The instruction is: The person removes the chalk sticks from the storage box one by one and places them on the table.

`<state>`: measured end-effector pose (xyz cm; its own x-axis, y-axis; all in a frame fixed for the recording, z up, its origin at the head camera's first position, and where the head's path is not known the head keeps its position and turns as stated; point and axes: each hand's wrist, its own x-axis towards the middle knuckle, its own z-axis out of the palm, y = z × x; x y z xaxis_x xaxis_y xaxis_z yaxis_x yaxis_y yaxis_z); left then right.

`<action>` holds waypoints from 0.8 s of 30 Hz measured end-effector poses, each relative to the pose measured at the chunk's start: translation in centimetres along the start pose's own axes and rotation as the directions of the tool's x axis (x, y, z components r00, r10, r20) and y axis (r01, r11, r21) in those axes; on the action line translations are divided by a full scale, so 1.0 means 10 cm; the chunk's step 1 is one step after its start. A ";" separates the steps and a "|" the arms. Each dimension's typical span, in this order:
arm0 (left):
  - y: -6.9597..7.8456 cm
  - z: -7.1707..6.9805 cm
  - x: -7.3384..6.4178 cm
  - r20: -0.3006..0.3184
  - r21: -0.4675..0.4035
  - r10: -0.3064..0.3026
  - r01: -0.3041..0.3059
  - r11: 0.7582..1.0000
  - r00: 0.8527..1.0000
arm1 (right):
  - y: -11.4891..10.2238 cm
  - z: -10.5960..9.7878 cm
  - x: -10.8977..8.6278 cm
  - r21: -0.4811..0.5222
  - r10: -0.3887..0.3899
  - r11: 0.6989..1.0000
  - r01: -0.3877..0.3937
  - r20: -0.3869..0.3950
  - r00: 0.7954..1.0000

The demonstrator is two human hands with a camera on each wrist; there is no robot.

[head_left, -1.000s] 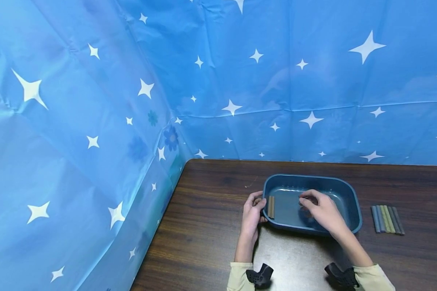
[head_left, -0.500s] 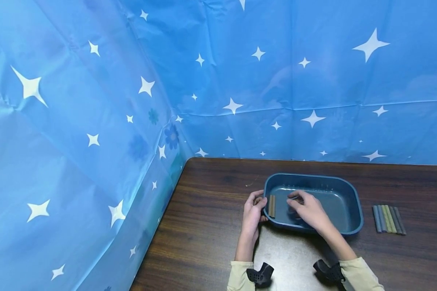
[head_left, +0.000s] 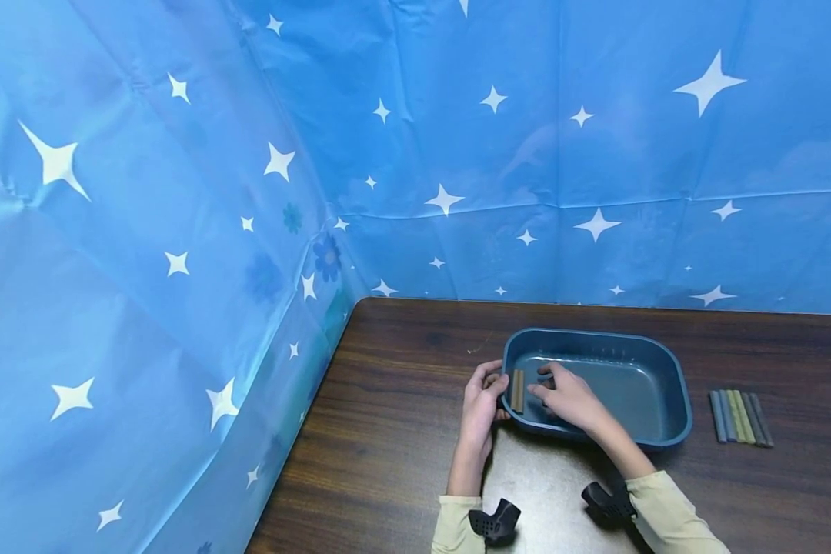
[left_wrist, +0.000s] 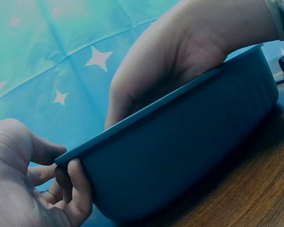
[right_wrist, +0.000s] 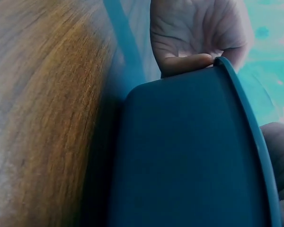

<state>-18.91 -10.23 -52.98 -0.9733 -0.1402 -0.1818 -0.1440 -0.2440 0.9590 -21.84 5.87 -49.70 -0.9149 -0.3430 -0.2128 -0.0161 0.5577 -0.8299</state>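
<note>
A dark blue rounded tray [head_left: 665, 369] stands on the brown table. My left hand [head_left: 481, 404] grips its left end; in the left wrist view the thumb lies on the rim and curled fingers [left_wrist: 80, 189] press the outer wall. Two brown chalk-like sticks [head_left: 518, 391] lie side by side inside the tray at that end. Reaching over the near rim, my right hand [head_left: 568, 396] is inside the tray just right of these sticks, thumb and index finger apart. The tray's wall hides its fingertips in both wrist views.
Right of the tray a row of several similar sticks [head_left: 741, 417], blue, yellow-green and dark grey, lies on the wood table [head_left: 388, 431]. A blue star-printed sheet [head_left: 498, 154] hangs behind the table and along its left side.
My right hand has moved left within the tray, from its middle to beside the brown sticks. The left hand keeps its hold on the tray's left end.
</note>
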 end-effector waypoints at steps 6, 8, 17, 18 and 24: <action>0.00 -0.01 0.00 -0.006 0.002 -0.002 0.002 1.000 1.000 | -0.04 0.09 0.13 -0.029 0.001 1.000 0.000 0.015 1.000; 0.00 0.00 -0.01 -0.005 0.001 0.000 0.000 1.000 1.000 | -0.05 0.12 0.17 -0.025 -0.002 1.000 0.002 0.017 1.000; -0.03 0.01 0.01 -0.012 0.004 0.016 -0.016 1.000 1.000 | -0.08 0.21 0.28 -0.045 -0.015 0.999 0.014 -0.006 1.000; -0.03 0.01 0.01 -0.013 0.005 0.016 -0.016 1.000 1.000 | -0.08 0.21 0.29 -0.043 -0.020 0.999 0.020 -0.008 1.000; -0.01 0.01 0.02 -0.014 0.003 0.008 -0.008 1.000 1.000 | -0.09 0.23 0.32 -0.045 -0.056 0.998 0.054 -0.031 0.998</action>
<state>-19.05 -10.14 -53.11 -0.9717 -0.1558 -0.1775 -0.1371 -0.2403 0.9610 -23.83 2.52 -50.87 -0.9248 -0.3496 -0.1500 -0.0836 0.5715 -0.8163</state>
